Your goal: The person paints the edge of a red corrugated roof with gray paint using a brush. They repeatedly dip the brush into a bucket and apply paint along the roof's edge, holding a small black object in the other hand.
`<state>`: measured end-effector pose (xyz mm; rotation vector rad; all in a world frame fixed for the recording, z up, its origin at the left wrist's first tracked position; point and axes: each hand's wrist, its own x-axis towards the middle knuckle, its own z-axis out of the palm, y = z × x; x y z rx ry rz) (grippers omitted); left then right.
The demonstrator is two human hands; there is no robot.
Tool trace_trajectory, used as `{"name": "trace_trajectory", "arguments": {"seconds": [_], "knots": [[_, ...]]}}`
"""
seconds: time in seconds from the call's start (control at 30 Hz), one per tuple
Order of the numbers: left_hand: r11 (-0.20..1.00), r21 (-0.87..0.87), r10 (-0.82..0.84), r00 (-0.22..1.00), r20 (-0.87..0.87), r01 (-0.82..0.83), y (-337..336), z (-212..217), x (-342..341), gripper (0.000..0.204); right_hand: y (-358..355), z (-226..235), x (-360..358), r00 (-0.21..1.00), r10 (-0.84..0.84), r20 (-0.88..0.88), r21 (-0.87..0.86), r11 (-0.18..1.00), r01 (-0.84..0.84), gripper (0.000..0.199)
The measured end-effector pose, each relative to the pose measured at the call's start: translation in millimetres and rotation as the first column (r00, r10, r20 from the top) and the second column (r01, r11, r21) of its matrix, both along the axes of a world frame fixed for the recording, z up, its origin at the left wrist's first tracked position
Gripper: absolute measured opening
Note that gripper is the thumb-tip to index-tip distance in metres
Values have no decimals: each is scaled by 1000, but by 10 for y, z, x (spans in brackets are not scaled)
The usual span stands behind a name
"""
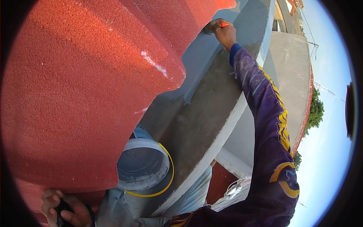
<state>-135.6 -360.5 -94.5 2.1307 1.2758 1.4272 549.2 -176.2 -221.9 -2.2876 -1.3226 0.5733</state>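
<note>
At the top, my right hand (227, 34) is closed around a paintbrush with an orange handle (224, 24). Its dark head presses on the blue-grey painted inner face of a concrete channel (200, 56), close beside the wavy edge of a red roof sheet (94, 94). Below, the bare brown-grey concrete (211, 100) meets the wet-looking coat in a ragged line. At the lower left, my left hand (70, 210) curls around a black object (62, 213), only partly visible, near the sheet's lower end. Between my arms a tilted white bucket (166, 166) has grey coating smeared inside.
A yellow handle (172, 172) loops around the bucket's right side. The channel's outer lip (227, 130) runs diagonally under my right sleeve. Beyond it lie a lower grey wall (289, 68), trees (315, 109) and sky. My jeans (113, 212) show at the bottom.
</note>
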Motion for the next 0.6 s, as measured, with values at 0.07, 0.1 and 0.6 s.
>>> {"name": "trace_trajectory", "arguments": {"seconds": [0.07, 0.1, 0.6], "knots": [[999, -25, -19, 1000, 20, 20, -9, 20, -43, 40, -97, 62, -182, 946, 19, -324, -16, 1000, -26, 12], [999, -35, -23, 999, 25, 24, -23, 36, -63, 39, -75, 185, -298, 880, -5, -475, -21, 1000, -6, 12], [999, -31, -12, 1000, -10, 12, -36, 17, -80, 39, 162, 253, -99, 822, -89, -563, -15, 995, 98, 24]]}}
